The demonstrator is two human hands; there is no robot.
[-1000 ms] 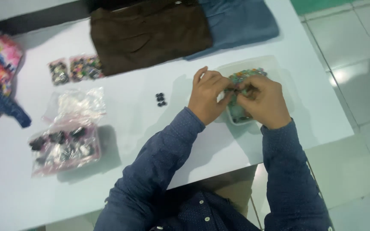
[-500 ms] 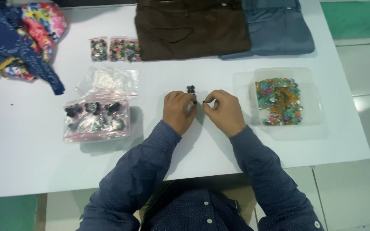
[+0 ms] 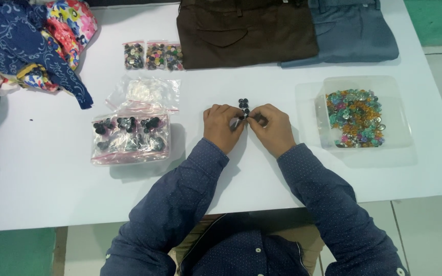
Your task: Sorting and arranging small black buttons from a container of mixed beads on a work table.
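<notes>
A small cluster of dark buttons (image 3: 243,106) lies on the white table (image 3: 52,189), at the 12 o'clock side of both hands and touching their fingertips. The left hand (image 3: 222,126) sits at 7 o'clock from the cluster, fingers curled down onto the table; the right hand (image 3: 270,128) sits at 5 o'clock, its thumb and forefinger pinched together beside the lowest buttons. Whether a button is held in that pinch cannot be told. The two hands meet just below the cluster.

Containers:
- A clear plastic tray (image 3: 400,115) stands at 3 o'clock from the hands, well apart, holding a heap of multicoloured beads (image 3: 354,117).
- A large clear bag (image 3: 130,137) of dark buttons lies at 9 o'clock.
- A clear bag with white contents (image 3: 143,93) lies just beyond it, at 10 o'clock.
- Three small packets (image 3: 153,55) of mixed buttons lie at 11 o'clock.

Folded brown trousers (image 3: 244,30) and folded blue-grey trousers (image 3: 351,30) lie at 12 to 1 o'clock. Patterned cloths (image 3: 31,41) are piled at the far 10 o'clock corner.
</notes>
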